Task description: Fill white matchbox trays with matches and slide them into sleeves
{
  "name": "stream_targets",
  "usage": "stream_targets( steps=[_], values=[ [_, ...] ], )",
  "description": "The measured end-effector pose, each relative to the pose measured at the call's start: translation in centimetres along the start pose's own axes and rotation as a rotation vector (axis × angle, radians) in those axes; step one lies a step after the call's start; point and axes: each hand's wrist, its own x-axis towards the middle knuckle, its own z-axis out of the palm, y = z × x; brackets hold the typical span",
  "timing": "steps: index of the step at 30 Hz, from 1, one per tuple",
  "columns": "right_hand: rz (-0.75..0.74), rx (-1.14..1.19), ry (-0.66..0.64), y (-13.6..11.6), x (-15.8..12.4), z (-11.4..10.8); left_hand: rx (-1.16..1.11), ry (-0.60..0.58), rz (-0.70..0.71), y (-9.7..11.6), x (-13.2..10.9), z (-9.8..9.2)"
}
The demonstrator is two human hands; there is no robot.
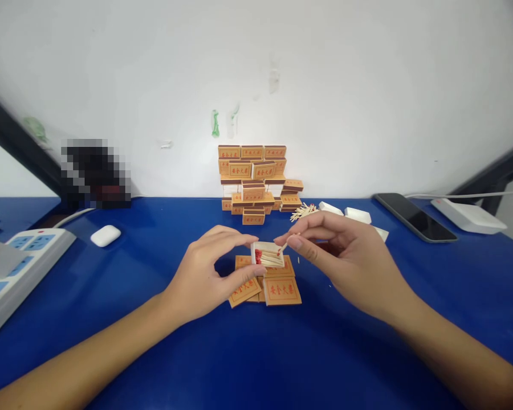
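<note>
Between thumb and fingers, my left hand (214,273) holds a small white matchbox tray (253,254) by its left end. Several red-tipped matches (270,259) lie in the tray, heads mostly to the left. My right hand (346,256) pinches a match (284,247) at the tray's right end, its red head pointing down toward the tray. Below the tray, flat orange matchbox covers (283,291) with red characters lie overlapping on the blue table (256,353). My left fingers partly hide the covers on that side.
A stack of matchboxes (252,171) stands against the white wall. Right of it are a pile of loose matches (303,212), white trays (358,215), a phone (414,216) and a white device (468,216). At left are an earbud case (105,236) and a power strip (29,256).
</note>
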Motion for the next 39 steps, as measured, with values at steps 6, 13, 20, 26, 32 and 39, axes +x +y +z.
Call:
stream_targets(
  steps=[6, 13, 20, 26, 32, 39],
  values=[
    [0.019, 0.11, 0.049, 0.6, -0.5, 1.6, -0.08, 0.008, -0.069, 0.5, -0.1, 0.0],
    [-0.068, 0.056, 0.137, 1.2, -0.5, 2.1, -0.086, 0.033, -0.057, 0.6, -0.1, 0.1],
    [-0.034, 0.079, 0.094, 2.1, -0.6, 2.6, -0.074, 0.038, -0.049, 0.8, -0.1, 0.1],
    [-0.122, -0.088, 0.102, 1.9, -0.6, 2.3, -0.057, 0.051, -0.034, 0.7, 0.0, -0.1],
    [-0.148, -0.194, 0.067, 1.4, -0.5, 1.8, -0.058, 0.036, -0.032, 0.7, 0.0, 0.0],
    [-0.169, -0.245, 0.087, 1.6, -0.4, 1.4, -0.044, 0.037, -0.03, 0.6, 0.0, -0.2]
  ],
)
